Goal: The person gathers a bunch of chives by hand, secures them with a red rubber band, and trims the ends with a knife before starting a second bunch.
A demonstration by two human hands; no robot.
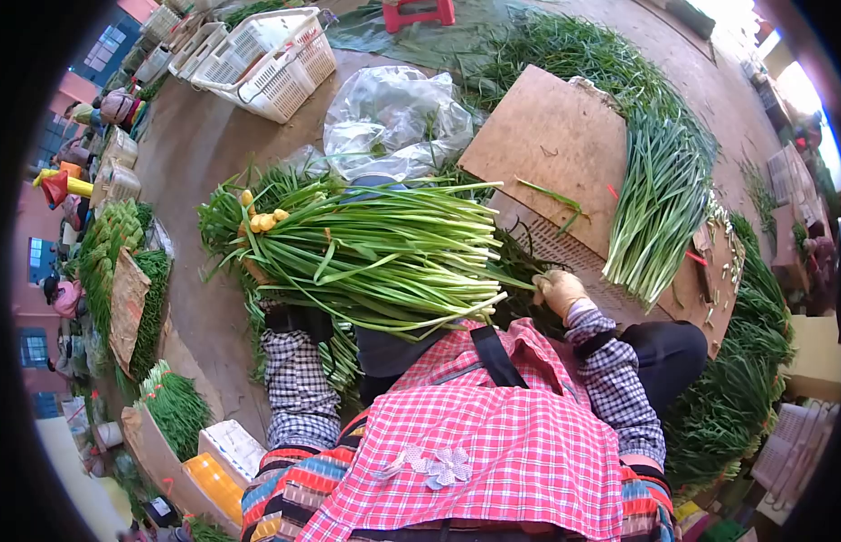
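Observation:
A large bundle of long green stalks with pale ends (384,253) lies across my lap, leafy ends to the left. My left hand (262,220) is wrapped round its leafy end; only a few yellowish fingertips show above the leaves. At the bundle's right, my right hand (560,293) wears a pale glove and pinches a few thin green stalks (515,278) near the pale ends. A brown board (551,144) with a loose green stalk on it stands ahead to the right. Beside it lies another bunch of stalks (655,208).
White plastic crates (280,68) stand at the back left, with a clear plastic bag (393,117) nearer me. A red stool (419,11) is at the top. Heaped greens (737,388) lie on the right. Several people sit far left, one in pink (68,298).

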